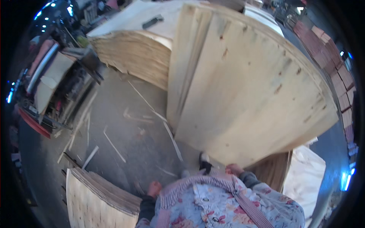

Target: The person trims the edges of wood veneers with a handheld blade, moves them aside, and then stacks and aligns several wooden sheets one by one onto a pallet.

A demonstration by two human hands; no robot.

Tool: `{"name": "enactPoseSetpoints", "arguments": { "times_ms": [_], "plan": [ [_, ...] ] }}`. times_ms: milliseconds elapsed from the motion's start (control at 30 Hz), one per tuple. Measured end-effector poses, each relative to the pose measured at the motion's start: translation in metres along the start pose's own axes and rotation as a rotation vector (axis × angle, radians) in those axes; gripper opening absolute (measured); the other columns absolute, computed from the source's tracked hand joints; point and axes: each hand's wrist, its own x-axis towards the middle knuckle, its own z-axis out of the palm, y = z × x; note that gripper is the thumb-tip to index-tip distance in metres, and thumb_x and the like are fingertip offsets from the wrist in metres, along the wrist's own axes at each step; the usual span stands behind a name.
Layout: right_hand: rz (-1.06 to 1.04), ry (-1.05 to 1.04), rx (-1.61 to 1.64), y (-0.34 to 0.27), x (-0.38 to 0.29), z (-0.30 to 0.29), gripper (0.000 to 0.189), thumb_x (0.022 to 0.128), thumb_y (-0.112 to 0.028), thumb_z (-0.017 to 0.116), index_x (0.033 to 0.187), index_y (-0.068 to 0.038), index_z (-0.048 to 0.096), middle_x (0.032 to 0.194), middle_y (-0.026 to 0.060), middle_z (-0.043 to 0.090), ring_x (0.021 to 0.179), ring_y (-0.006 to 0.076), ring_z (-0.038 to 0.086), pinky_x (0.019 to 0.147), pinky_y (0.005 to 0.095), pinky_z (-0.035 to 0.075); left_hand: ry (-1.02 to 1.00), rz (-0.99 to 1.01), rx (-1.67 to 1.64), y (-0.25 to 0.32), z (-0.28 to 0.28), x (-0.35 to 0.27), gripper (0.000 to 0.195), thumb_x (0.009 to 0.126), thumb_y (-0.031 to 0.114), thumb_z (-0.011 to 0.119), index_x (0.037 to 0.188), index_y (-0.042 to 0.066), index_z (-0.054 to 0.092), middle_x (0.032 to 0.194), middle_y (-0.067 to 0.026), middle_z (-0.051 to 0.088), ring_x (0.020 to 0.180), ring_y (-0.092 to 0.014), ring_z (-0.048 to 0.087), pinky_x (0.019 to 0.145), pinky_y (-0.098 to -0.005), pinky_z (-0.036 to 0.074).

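Note:
My left hand (154,188) hangs low beside my body, its fingers curled and nothing visible in it. Close to it is a stack of veneer sheets (102,196) at the lower left. My right hand (234,169) is curled at the lower edge of a tall stack of wood panels (251,85). Blur hides whether it grips that edge or only lies beside it. The pale face of the panels has brown knots and dark stains. Behind stands a thick pile of veneer (134,54) with wavy edges.
Thin wood strips (114,146) lie scattered on the grey floor (134,168). A dark object (153,22) rests on the far pile. Machinery with a red edge (35,122) stands at left. More sheets (303,171) are at lower right, and reddish stacks (328,51) line the right side.

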Motion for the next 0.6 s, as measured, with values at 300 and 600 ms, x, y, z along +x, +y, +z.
{"name": "enactPoseSetpoints", "arguments": {
  "times_ms": [300, 600],
  "plan": [
    [-0.168, -0.387, -0.145, -0.106, 0.039, 0.037, 0.035, 0.084, -0.016, 0.052, 0.113, 0.003, 0.046, 0.095, 0.0131, 0.059, 0.08, 0.0237, 0.061, 0.065, 0.0308, 0.05, 0.245, -0.026, -0.303, -0.008, 0.018, -0.01, 0.026, 0.082, 0.022, 0.05, 0.097, 0.003, 0.058, 0.076, -0.0087, 0.059, 0.066, -0.017, 0.058, 0.057, -0.0304, 0.047],
    [-0.374, -0.504, -0.554, -0.101, 0.286, -0.028, 0.025, 0.082, -0.028, 0.052, 0.089, -0.005, 0.059, 0.08, 0.0126, 0.06, 0.084, 0.0263, 0.059, 0.07, 0.0356, 0.046, 0.415, 0.192, 0.448, -0.069, 0.062, -0.04, 0.019, 0.074, 0.022, 0.05, 0.079, 0.008, 0.062, 0.09, -0.0065, 0.062, 0.077, -0.021, 0.061, 0.065, -0.0343, 0.049]
  ]
}}
